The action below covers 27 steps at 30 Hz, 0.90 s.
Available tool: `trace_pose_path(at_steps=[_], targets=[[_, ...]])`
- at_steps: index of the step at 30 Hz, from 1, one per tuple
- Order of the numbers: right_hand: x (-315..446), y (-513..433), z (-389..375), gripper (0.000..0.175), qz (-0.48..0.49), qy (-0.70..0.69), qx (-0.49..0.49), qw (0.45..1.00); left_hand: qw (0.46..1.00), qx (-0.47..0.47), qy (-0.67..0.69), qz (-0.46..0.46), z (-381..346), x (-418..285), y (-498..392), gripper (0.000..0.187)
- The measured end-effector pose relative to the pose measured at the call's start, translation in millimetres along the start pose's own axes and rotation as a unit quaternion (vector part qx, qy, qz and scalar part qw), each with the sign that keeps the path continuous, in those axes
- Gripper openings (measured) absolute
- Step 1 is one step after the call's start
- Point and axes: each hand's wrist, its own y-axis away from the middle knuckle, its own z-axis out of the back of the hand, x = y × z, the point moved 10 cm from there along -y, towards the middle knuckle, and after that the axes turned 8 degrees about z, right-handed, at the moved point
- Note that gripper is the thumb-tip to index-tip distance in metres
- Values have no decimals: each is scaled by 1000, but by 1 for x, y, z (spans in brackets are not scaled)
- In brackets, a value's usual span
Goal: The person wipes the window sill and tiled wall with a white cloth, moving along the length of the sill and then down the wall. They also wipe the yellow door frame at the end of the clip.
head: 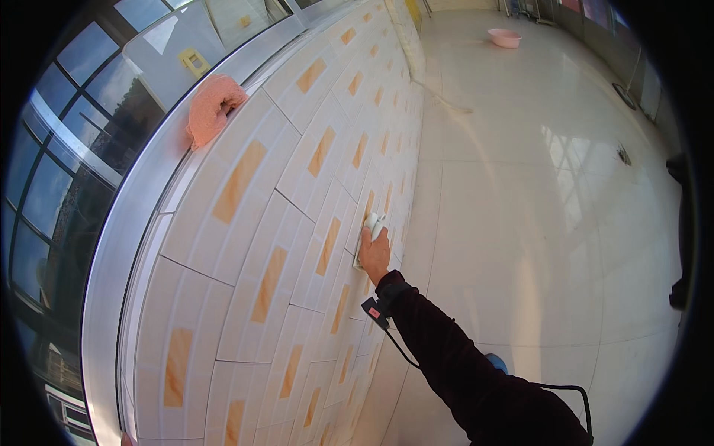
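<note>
My right hand (376,252) grips a white handled tool (375,221), its fingers wrapped around the handle. A pale flat edge shows below the hand against the tiled wall (262,217). The hand covers most of the tool, so its exact kind is unclear. Only a fingertip of my left hand (126,440) shows, beside the window sill at the bottom left edge. The rest of that hand is out of view. Farther along the sill lies a crumpled salmon-pink towel (211,108), partly hanging over the tiles.
A metal-framed window (111,245) runs along the left. Glossy floor tiles (502,223) spread out on the right, with a pink basin (505,38) far off. A dark clump of debris (623,155) lies on the floor. A black cable (403,348) hangs from my wrist device (375,313).
</note>
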Motion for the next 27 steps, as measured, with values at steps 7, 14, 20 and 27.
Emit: trace_pose_path(at_steps=[7,14,20,27], targets=[[-157,225,-7,58,-226,-34,56,972,1000,5,21,11,3,-3,-1,83],[-28,126,-4,51,-69,-10,41,997,998,-19,-43,-38,0,-9,-3,79],[246,43,19,55,209,-45,-36,976,995,-38,-81,-54,2,-13,-5,77],[363,199,35,67,508,-109,84,850,994,-56,-30,-90,5,-17,-1,76]])
